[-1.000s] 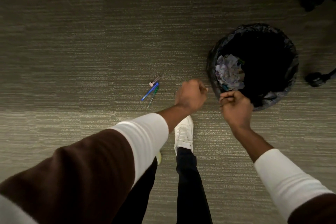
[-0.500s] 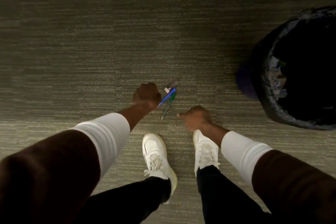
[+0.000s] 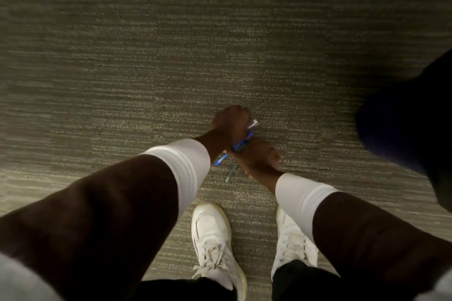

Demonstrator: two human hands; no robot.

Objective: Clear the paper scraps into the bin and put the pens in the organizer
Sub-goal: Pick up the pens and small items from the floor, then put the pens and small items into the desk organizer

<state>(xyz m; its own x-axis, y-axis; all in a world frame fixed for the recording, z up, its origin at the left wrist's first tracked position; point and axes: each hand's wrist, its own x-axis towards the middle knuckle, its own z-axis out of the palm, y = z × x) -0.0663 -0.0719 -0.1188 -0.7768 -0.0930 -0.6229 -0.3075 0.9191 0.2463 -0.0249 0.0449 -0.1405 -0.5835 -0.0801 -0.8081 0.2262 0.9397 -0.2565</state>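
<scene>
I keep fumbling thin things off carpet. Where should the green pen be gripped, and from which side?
Grip the green pen on its exposed lower barrel, coming from above with fingers pinching across its width. It lies flat and slanted on the carpet, its upper end hidden between the left hand and right hand, beside the blue pen.

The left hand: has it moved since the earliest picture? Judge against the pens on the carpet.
Yes. The left hand was right of the pens, near the bin; now it is on them, beside the right hand.
</scene>
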